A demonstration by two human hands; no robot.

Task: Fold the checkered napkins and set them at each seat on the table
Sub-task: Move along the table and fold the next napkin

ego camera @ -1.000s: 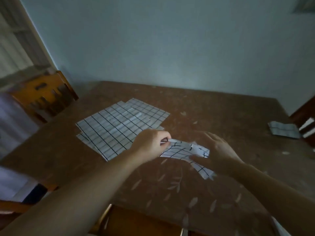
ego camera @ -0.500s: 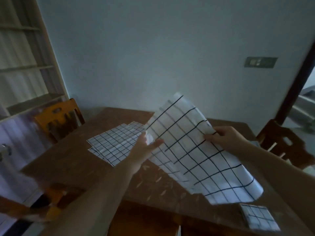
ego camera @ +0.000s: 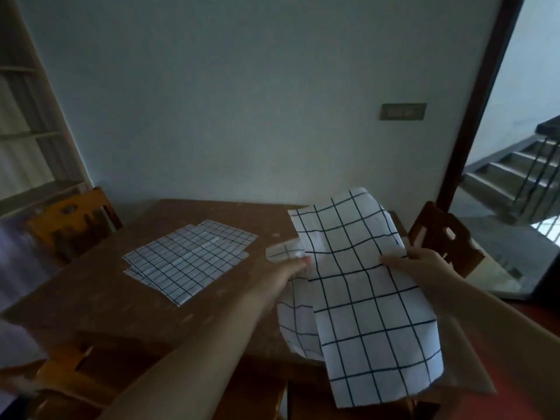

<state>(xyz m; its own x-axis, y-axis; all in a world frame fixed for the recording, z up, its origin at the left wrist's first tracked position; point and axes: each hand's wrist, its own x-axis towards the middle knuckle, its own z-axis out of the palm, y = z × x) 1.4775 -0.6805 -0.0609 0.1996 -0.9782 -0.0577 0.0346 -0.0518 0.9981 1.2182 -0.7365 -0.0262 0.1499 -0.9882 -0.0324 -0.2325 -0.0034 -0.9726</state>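
A white napkin with a black grid hangs in the air over the right part of the brown table, folded lengthwise so a second layer shows behind on its left. My right hand grips its right edge. My left hand pinches its left edge near a small turned-over corner. A stack of flat checkered napkins lies on the table to the left of my left hand.
A wooden chair stands at the table's left side and another chair at its right. A doorway on the right opens onto a staircase. Shelves line the left wall.
I lifted one napkin off the table and raised it in both hands. It has swung to the right and doubled over lengthwise. My view has tilted up and to the right.
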